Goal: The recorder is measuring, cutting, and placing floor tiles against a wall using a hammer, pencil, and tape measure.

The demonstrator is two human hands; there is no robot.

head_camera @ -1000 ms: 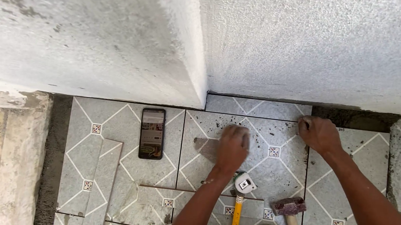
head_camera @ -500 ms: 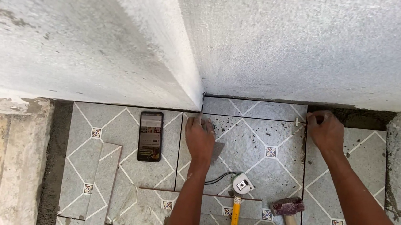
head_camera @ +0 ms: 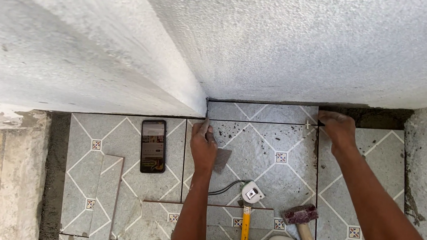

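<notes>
Tile, grey and patterned, lies on the floor against the wall corner. Left hand fingers pinch its near-left corner joint; right hand fingers curl closed on its far-right corner by a white spacer.

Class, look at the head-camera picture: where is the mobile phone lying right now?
The mobile phone lies face up on a patterned floor tile left of centre, just left of the person's left hand and below the grey wall.
</notes>
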